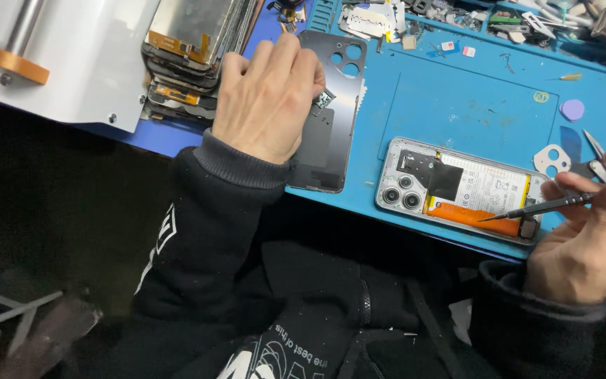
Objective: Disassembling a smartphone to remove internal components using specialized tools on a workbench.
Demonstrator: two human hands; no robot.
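Blue mat [457,105], dark grey back cover [334,119], orange-and-white battery [482,200] — lilac pick [572,109] (black sleeves [205,231]).

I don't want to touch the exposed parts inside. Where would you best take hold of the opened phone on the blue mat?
Probably grip the opened phone by its two long edges, coming from above. It lies flat, insides up, with cameras at the left end and the screwdriver tip over the right end, so the mid-length edges look free.

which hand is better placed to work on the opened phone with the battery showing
Right. The right hand holds a screwdriver whose tip is over the opened phone. The left hand rests on the dark back cover, farther away.
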